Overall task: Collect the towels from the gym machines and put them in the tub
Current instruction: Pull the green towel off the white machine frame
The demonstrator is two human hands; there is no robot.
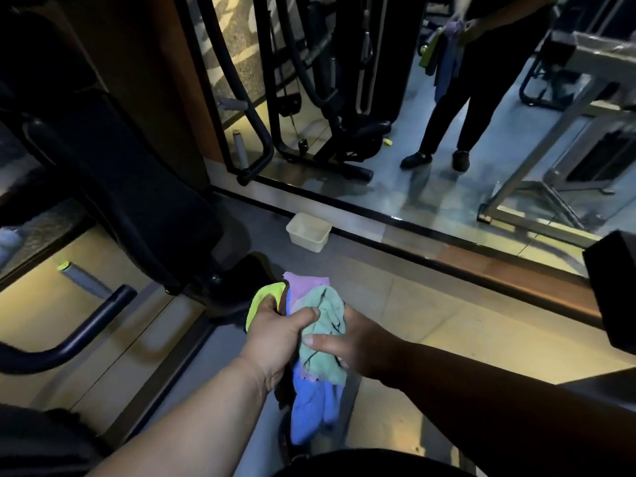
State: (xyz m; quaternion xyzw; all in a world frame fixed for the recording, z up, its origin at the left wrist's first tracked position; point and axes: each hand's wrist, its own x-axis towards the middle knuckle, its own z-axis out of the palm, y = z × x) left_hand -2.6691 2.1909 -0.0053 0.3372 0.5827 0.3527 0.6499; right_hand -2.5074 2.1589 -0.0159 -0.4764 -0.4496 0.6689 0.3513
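- The person holds a bunch of small cloth towels in front of the body: a yellow-green one (263,299), a lilac one (304,282), a mint-green one (327,325) and a blue one (311,407) that hangs lowest.
- The left hand (278,335) is clenched round the bunch, its fingers (303,316) wrapped over the top of the mint-green towel.
- The right hand (354,342) lies against the right side of the bunch; its thumb presses the mint-green cloth, but whether its fingers close behind cannot be told.
- The pale, empty rectangular plastic tub (308,232) stands on the grey floor (361,270), against the base of the wall mirror (413,132).
- The tub lies straight ahead of the hands and lower, well apart from them, roughly in line with the left hand.
- The drop probably needs a step forward and a reach down, as the bunch hangs lengthwise, top to bottom.
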